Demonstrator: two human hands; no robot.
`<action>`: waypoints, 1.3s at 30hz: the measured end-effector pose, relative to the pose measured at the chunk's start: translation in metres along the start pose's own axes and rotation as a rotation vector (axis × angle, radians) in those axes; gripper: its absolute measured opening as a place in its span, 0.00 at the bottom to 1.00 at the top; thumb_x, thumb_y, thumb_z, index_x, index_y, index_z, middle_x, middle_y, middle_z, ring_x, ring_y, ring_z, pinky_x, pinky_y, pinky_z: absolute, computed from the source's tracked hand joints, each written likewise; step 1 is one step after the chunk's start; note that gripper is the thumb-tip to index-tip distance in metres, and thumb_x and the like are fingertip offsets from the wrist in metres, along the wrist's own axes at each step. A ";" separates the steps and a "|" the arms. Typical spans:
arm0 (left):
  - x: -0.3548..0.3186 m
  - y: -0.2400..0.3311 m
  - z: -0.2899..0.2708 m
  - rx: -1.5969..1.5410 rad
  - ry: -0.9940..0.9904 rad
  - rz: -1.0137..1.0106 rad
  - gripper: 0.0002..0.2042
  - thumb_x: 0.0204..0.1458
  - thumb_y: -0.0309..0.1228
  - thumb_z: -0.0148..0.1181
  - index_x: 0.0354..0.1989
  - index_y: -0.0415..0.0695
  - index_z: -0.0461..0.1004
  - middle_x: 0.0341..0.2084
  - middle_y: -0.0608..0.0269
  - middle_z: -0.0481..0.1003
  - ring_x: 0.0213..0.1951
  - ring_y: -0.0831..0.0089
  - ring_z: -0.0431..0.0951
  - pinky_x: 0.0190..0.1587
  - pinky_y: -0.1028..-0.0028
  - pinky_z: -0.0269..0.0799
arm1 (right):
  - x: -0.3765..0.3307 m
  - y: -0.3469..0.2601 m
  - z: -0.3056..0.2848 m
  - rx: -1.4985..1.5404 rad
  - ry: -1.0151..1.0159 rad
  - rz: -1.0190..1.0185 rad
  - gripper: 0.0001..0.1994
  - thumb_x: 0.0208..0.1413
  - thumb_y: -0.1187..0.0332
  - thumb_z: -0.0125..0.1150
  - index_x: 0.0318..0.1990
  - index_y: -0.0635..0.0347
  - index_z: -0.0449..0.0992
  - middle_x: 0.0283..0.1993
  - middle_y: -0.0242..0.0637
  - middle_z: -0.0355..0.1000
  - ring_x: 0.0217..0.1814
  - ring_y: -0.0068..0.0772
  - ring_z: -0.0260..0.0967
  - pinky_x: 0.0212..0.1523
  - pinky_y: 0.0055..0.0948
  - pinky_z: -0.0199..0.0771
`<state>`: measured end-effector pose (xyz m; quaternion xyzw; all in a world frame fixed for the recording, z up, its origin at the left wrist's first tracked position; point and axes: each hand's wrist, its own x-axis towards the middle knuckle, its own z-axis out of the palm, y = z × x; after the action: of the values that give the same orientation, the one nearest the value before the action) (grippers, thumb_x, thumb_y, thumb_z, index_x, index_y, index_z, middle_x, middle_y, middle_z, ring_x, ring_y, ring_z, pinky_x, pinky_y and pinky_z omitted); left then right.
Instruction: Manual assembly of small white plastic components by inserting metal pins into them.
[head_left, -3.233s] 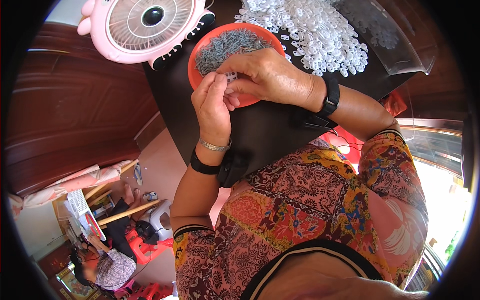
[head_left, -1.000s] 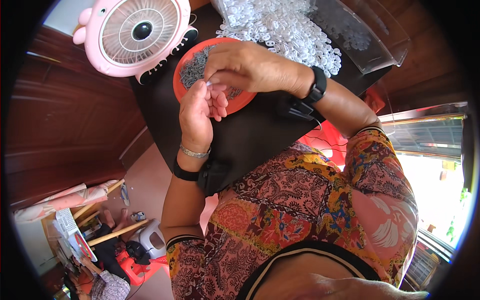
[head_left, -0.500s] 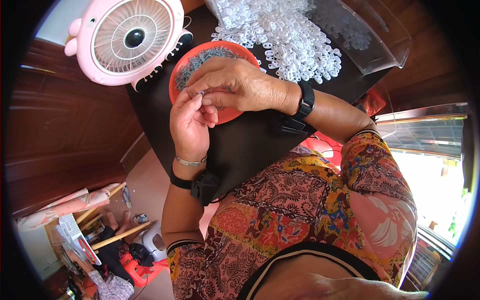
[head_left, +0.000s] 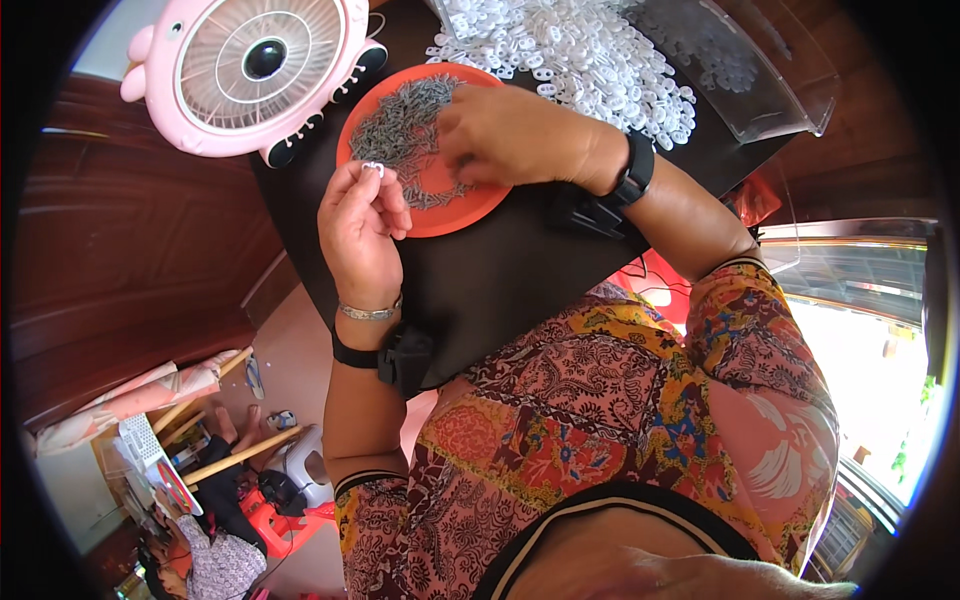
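My left hand (head_left: 365, 220) is closed in a pinch on a small white plastic piece with holes (head_left: 373, 168), held up at the near left rim of an orange-red plate (head_left: 462, 212). A heap of small grey screws (head_left: 395, 130) covers much of that plate. Over the plate's right side hangs my right hand (head_left: 525, 135), its fingers bent down toward the screws. Motion smears those fingertips, so whether they hold a screw is hidden. Behind the plate, many more white pieces (head_left: 600, 70) with holes lie spread in a pile on the dark table (head_left: 460, 290).
A pink fan (head_left: 265, 70) stands at the table's far left, close to the plate. Beside the white pile is a clear plastic bin (head_left: 760, 90) at the far right. Lower left, another person (head_left: 220, 560) is by a red stool (head_left: 285, 525).
Both hands were together over the plate. My right hand has moved away to the right over the screws; my left has drawn slightly left, with the white piece now showing.
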<state>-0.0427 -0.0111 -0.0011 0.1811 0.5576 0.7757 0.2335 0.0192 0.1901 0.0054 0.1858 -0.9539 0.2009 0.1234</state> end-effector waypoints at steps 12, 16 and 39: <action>0.000 -0.001 0.000 0.025 -0.009 -0.040 0.09 0.57 0.33 0.48 0.30 0.41 0.69 0.16 0.66 0.67 0.17 0.79 0.65 0.19 0.81 0.55 | 0.006 -0.001 0.008 0.217 0.091 0.072 0.05 0.46 0.70 0.64 0.30 0.59 0.77 0.29 0.34 0.70 0.33 0.34 0.71 0.36 0.30 0.72; 0.001 -0.001 0.000 0.026 -0.015 -0.059 0.09 0.57 0.33 0.47 0.29 0.41 0.70 0.16 0.66 0.68 0.17 0.80 0.65 0.19 0.82 0.56 | 0.008 -0.002 0.004 0.574 -0.005 0.256 0.06 0.49 0.73 0.62 0.35 0.62 0.76 0.30 0.31 0.73 0.33 0.22 0.71 0.36 0.22 0.71; 0.000 0.001 0.001 0.029 -0.008 -0.071 0.09 0.56 0.33 0.48 0.29 0.42 0.71 0.17 0.67 0.69 0.17 0.81 0.66 0.20 0.83 0.57 | 0.009 0.006 0.013 0.640 0.110 0.232 0.08 0.54 0.76 0.55 0.41 0.66 0.75 0.37 0.32 0.74 0.39 0.21 0.70 0.43 0.22 0.72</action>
<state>-0.0418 -0.0106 0.0001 0.1676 0.5738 0.7581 0.2607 0.0067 0.1870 -0.0051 0.0944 -0.8491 0.5125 0.0866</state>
